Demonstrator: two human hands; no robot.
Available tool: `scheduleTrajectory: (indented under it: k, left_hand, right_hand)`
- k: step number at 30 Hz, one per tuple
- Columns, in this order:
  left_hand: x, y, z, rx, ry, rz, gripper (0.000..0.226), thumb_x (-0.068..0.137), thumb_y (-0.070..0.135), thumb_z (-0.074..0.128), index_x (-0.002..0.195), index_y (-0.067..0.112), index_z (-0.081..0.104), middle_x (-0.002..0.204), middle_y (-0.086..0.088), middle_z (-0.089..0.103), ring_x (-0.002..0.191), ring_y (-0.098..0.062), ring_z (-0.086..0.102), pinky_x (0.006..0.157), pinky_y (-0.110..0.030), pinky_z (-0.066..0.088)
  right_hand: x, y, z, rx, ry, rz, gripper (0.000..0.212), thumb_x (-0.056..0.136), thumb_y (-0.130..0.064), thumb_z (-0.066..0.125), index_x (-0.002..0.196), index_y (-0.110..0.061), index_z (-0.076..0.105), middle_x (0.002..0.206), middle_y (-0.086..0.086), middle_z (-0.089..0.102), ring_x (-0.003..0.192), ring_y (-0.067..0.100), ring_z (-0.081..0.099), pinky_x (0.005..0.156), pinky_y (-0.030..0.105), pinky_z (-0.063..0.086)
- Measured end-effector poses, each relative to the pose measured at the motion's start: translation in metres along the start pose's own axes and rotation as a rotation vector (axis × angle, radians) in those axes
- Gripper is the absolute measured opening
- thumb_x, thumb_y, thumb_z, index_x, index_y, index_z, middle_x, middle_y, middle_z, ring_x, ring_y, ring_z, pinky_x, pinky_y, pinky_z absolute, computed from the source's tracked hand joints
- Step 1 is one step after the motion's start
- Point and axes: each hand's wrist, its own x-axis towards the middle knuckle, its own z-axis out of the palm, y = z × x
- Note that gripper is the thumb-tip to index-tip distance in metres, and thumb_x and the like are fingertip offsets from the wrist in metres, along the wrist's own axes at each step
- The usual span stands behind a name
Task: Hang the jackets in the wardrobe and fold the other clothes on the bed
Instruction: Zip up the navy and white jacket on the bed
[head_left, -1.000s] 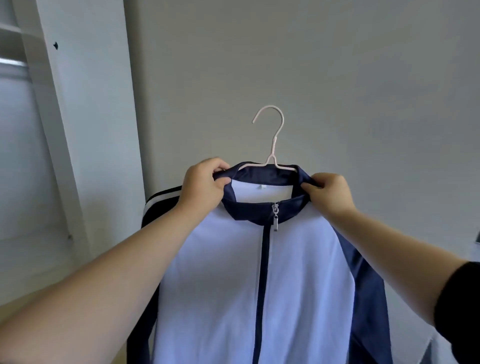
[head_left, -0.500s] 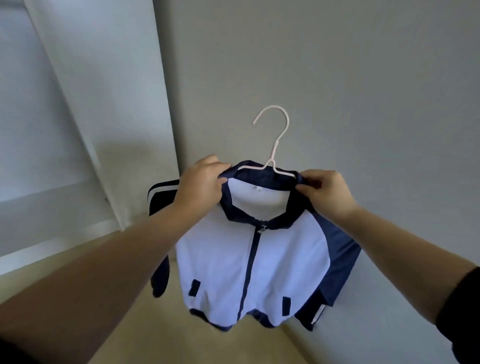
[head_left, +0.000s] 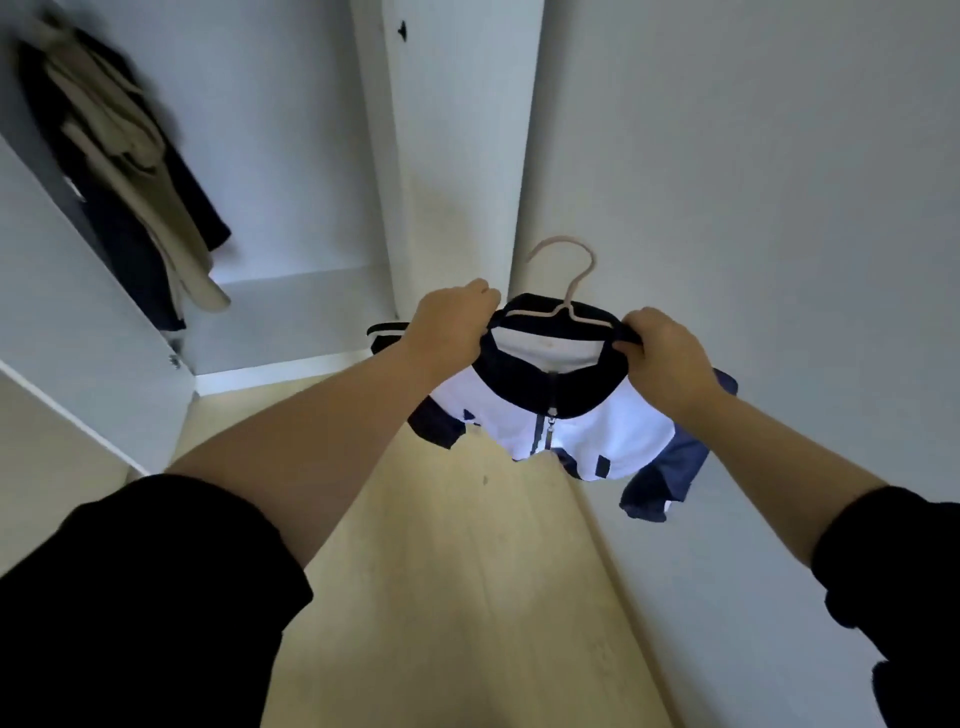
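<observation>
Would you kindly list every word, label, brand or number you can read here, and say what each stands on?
No text can be read anywhere in this view.
White and navy zip-up jacket: no print or logo shows; a faint mark inside its collar is too small to read.
Beige and dark coats in the white wardrobe: blurred, no lettering shows.

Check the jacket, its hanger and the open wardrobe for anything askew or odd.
Nothing stands out. The jacket sits evenly on the hanger, with the left hand and the right hand gripping the two sides of its collar and the hook free. The clothes hanging in the wardrobe are too blurred to judge.
</observation>
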Motion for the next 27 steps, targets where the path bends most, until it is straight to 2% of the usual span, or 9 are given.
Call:
scheduleTrajectory:
  k: [3,7,9,13,16,20,23,25,27]
  left_hand:
    - [-0.013,-0.037,-0.042,0.040,0.078,-0.056,0.009,0.083,0.001,0.057,0.088,0.006,0.053,0.090,-0.010,0.054,0.068,-0.028,0.052,0.055,-0.032,0.030]
    - [-0.038,-0.090,-0.074,0.078,0.063,-0.161,0.009,0.084,0.004,0.055,0.085,0.009,0.048,0.091,-0.010,0.054,0.073,-0.031,0.055,0.060,-0.035,0.040]
    - [-0.049,-0.115,-0.078,0.062,0.058,-0.229,0.015,0.084,0.005,0.056,0.081,0.012,0.043,0.090,-0.009,0.053,0.073,-0.029,0.055,0.062,-0.034,0.042]
    - [-0.062,-0.168,-0.077,0.014,0.101,-0.389,0.017,0.079,0.003,0.054,0.074,0.013,0.042,0.072,0.002,0.039,0.065,-0.024,0.046,0.055,-0.029,0.030]
    - [-0.069,-0.217,-0.071,0.021,0.133,-0.526,0.009,0.080,0.007,0.052,0.077,0.012,0.045,0.072,0.002,0.040,0.066,-0.024,0.047,0.056,-0.030,0.030]
    - [-0.070,-0.285,-0.057,0.005,0.224,-0.694,0.006,0.080,0.007,0.054,0.079,0.011,0.049,0.069,0.001,0.043,0.062,-0.022,0.042,0.053,-0.029,0.027]
    - [-0.050,-0.335,-0.051,-0.083,0.338,-0.746,0.008,0.084,0.005,0.055,0.091,0.005,0.059,0.092,-0.010,0.056,0.080,-0.029,0.052,0.065,-0.036,0.039]
    - [-0.030,-0.362,-0.050,-0.104,0.424,-0.671,0.020,0.086,0.001,0.055,0.105,0.002,0.062,0.108,-0.014,0.057,0.100,-0.031,0.051,0.082,-0.038,0.044]
    - [-0.010,-0.383,-0.049,-0.076,0.511,-0.550,0.020,0.089,0.000,0.053,0.106,0.001,0.065,0.109,-0.014,0.061,0.105,-0.031,0.051,0.092,-0.037,0.042]
  right_hand:
    - [0.026,-0.046,-0.007,0.009,0.065,-0.095,0.014,0.092,-0.009,0.053,0.086,0.003,0.054,0.084,0.016,0.054,0.074,0.033,0.050,0.065,0.037,0.038]
    - [0.059,-0.101,0.003,-0.044,-0.063,-0.158,0.024,0.095,-0.023,0.052,0.076,-0.012,0.044,0.069,0.002,0.048,0.068,0.030,0.050,0.060,0.032,0.032]
    - [0.071,-0.123,0.017,-0.062,-0.110,-0.157,0.032,0.096,-0.033,0.050,0.071,-0.013,0.044,0.066,0.001,0.049,0.068,0.029,0.051,0.060,0.033,0.033]
    - [0.100,-0.162,0.050,-0.061,-0.225,-0.119,0.053,0.094,-0.051,0.046,0.061,-0.010,0.047,0.061,0.004,0.051,0.067,0.026,0.054,0.059,0.033,0.038]
    - [0.128,-0.188,0.075,0.018,-0.316,-0.105,0.059,0.093,-0.056,0.044,0.052,-0.013,0.039,0.051,0.000,0.044,0.052,0.017,0.045,0.051,0.028,0.030]
    - [0.177,-0.218,0.110,0.221,-0.410,-0.072,0.059,0.090,-0.052,0.053,0.047,-0.017,0.034,0.040,-0.008,0.032,0.042,0.013,0.034,0.050,0.024,0.029]
    - [0.231,-0.249,0.139,0.311,-0.318,-0.030,0.057,0.084,-0.050,0.061,0.046,-0.015,0.036,0.042,-0.003,0.034,0.044,0.017,0.037,0.052,0.028,0.032]
    - [0.270,-0.271,0.156,0.322,-0.302,-0.004,0.055,0.080,-0.051,0.062,0.048,-0.014,0.037,0.044,-0.001,0.035,0.045,0.018,0.038,0.051,0.027,0.030]
    - [0.309,-0.292,0.173,0.336,-0.332,0.021,0.054,0.079,-0.050,0.063,0.049,-0.012,0.039,0.045,0.001,0.035,0.044,0.019,0.038,0.048,0.025,0.029]
